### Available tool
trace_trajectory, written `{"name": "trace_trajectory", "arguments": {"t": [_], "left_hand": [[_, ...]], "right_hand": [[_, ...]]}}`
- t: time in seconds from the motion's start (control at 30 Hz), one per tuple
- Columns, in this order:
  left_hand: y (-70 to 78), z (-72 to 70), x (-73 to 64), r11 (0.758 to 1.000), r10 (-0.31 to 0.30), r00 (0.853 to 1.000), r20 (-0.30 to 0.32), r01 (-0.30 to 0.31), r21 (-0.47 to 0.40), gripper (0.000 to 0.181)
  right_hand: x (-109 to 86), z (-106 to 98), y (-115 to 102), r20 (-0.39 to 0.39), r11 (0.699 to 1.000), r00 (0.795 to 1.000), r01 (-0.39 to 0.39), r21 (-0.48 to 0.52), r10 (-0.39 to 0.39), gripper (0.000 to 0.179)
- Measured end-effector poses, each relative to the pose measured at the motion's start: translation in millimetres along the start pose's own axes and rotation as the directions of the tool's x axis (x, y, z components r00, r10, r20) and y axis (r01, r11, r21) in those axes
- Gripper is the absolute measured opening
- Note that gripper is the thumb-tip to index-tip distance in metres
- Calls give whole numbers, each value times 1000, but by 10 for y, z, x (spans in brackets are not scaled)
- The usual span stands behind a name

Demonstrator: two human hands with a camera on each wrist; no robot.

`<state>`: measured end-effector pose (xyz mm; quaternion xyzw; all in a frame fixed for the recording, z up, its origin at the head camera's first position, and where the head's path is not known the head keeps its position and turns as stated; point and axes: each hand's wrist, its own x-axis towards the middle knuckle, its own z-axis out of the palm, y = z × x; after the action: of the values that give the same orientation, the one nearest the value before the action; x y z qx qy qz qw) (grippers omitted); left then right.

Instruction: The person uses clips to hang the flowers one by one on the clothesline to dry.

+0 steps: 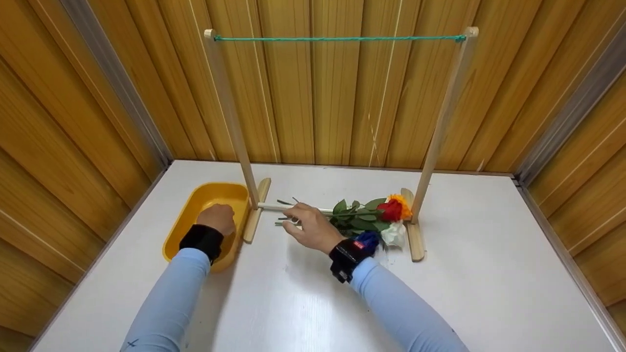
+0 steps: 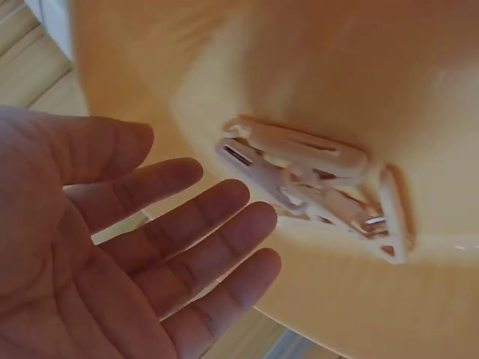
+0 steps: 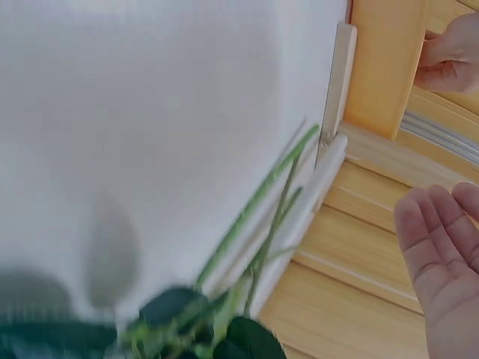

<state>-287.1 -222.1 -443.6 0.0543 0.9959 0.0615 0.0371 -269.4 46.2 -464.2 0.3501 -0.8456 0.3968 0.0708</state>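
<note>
Toward the left edge of the white table (image 1: 489, 298) sits a yellow bin (image 1: 220, 192), with the left hand (image 1: 216, 218) inside its walls. From the left wrist, that hand's fingers look extended and loosely spread, thumb apart, holding nothing; just beyond the fingertips, a small heap of pale pink clips (image 2: 318, 161) lies on the bin's floor.

Just beside the bin rises the left post (image 1: 234, 117) of a wooden stand. A green cord (image 1: 337, 38) runs from its top across to the other post, with nothing hung or clipped on it. Lower down, a pale crossbar (image 1: 271, 207) joins the stand's feet near the table's back edge.

Around the crossbar, flower stems (image 1: 279, 223) point left. Over them hangs the right hand (image 1: 313, 230), thumb and fingers apart, gripping nothing. Farther right are green leaves (image 1: 359, 224), then blue (image 1: 367, 240), red (image 1: 390, 211), white (image 1: 393, 235) and orange (image 1: 406, 207) blooms, ending beside the right post (image 1: 442, 122), well short of the table's right edge.

Judged from this, work is at its start: both hands are in place, but no clip or flower is taken up.
</note>
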Motion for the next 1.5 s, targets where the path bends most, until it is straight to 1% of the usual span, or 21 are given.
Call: {"name": "trace_trajectory", "arguments": {"t": [0.1,0.2,0.33,0.43,0.57,0.73,0.9,1.1,1.2,1.27,1.37,1.5], "left_hand": [[-50,51,23,1000,-3,1000,17,3,-4,16],[-61,67,17,1000,-4,1000,25,5,-2,17],[-9,17,-44,1000,-15,998,57,15,-11,22],[47,-29,-95,1000,-28,996,82,29,-10,19],[104,-55,-130,999,-15,997,74,11,53,11],[144,-35,-103,989,0,999,46,-6,144,12],[128,7,-71,983,16,999,29,-21,184,12],[65,99,1,985,28,1000,10,-30,167,15],[14,150,62,987,37,999,27,-40,153,15],[-18,162,102,990,37,998,51,-44,138,14],[-49,140,140,992,35,996,84,-45,119,14],[-47,33,131,997,19,992,128,-30,78,17]], "right_hand": [[34,90,-18,-1,999,1000,-8,39,8,23],[55,167,-23,-20,998,1000,15,58,-14,19],[71,236,-20,-35,997,999,41,63,-38,16],[77,264,-15,-35,998,999,42,53,-40,16],[71,264,-23,-20,998,999,30,46,-30,17],[63,239,-31,-4,998,1000,20,56,-20,17],[66,222,-16,2,999,1000,14,52,-14,16],[61,202,0,0,999,1000,12,37,-12,18],[56,188,8,0,999,1000,2,34,-2,17],[54,175,10,1,999,1000,-7,36,7,17],[50,152,10,12,999,999,-33,36,33,18],[40,115,2,31,997,997,-72,40,71,20]]}}
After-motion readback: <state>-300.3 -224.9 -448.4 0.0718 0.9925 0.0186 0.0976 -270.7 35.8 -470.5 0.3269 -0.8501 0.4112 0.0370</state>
